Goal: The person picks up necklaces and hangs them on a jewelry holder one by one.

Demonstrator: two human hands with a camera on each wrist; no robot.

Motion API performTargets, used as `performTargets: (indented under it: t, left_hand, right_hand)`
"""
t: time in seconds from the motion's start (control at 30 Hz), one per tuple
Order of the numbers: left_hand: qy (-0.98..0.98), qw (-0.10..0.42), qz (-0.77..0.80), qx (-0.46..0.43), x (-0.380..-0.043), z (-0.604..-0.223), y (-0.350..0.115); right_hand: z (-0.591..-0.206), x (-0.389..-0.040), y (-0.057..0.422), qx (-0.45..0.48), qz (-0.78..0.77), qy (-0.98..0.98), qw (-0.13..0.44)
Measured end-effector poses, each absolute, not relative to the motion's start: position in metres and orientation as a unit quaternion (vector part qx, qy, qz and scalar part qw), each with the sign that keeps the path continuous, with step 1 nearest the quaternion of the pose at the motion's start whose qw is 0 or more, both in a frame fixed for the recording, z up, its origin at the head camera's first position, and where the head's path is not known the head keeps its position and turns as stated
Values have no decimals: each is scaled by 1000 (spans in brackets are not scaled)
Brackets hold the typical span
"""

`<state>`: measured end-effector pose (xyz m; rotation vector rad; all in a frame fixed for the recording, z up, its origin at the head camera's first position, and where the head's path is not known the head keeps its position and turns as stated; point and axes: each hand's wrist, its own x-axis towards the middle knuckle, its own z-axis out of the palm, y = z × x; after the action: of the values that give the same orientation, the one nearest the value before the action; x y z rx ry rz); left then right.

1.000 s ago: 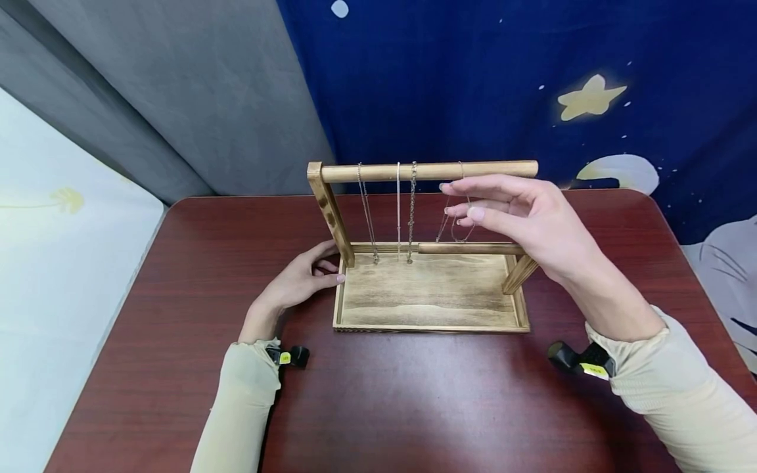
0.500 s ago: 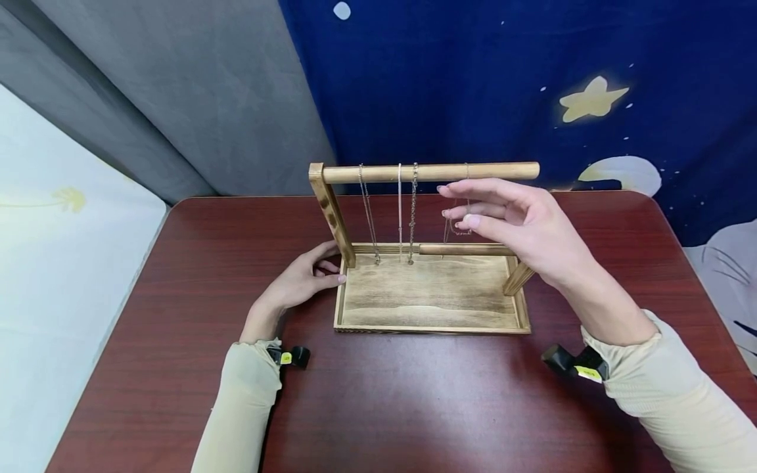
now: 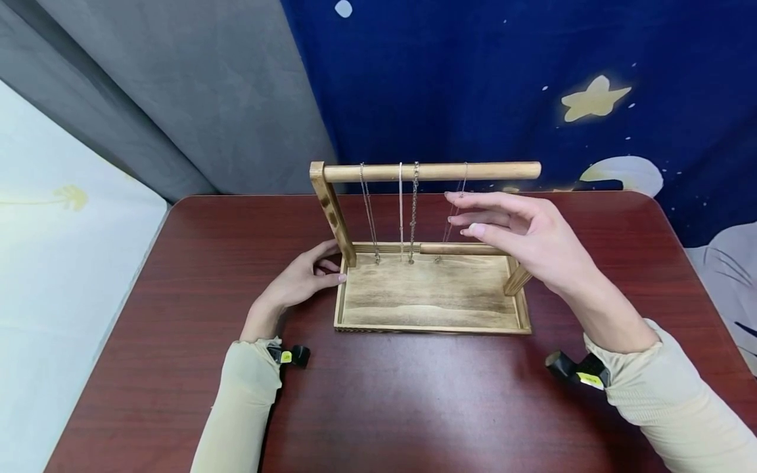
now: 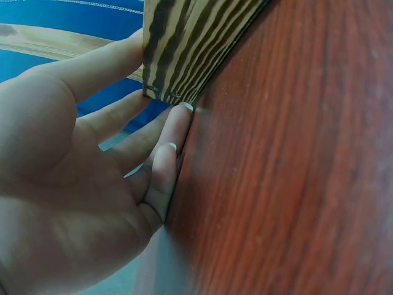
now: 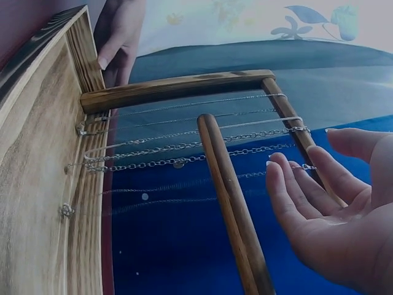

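Observation:
A wooden jewelry stand (image 3: 426, 282) has a tray base, a top bar and a shorter lower bar. Over the top bar hang several necklaces, among them a two-strand chain (image 3: 369, 217), a pale cord-like one (image 3: 401, 210) and a thicker chain (image 3: 414, 217). Farther right a fine chain necklace (image 3: 449, 230) dangles at a slant, its lower end near the tray's back wall. My right hand (image 3: 526, 236) is beside it, fingers loosely extended; whether the fingertips touch the chain is unclear. With thumb and fingers my left hand (image 3: 301, 279) grips the stand's back left corner.
The stand rests on a dark red wooden table (image 3: 426, 401). Behind it hang a grey curtain (image 3: 177, 92) and a blue cloth (image 3: 426, 79) with stars. The lower bar (image 3: 461, 249) and its slanted post (image 3: 517, 279) lie close under my right hand.
The fine necklace's lower loop, earlier gathered at my right fingers, has dropped and now hangs full length. My right hand has lowered slightly. My left hand keeps its place.

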<state>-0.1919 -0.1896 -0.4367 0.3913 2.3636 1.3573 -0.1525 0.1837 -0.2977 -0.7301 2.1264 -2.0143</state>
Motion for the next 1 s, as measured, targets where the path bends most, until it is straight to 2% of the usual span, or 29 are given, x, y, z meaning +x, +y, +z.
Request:
performTargets:
  t: [0.53, 1.0]
  left_hand:
    - [835, 187, 495, 148, -194, -430, -183]
    - [885, 164, 404, 163, -179, -421, -180]
  right_hand:
    - [-301, -152, 199, -230, -666, 708, 54]
    - [-310, -143, 221, -196, -633, 748, 23]
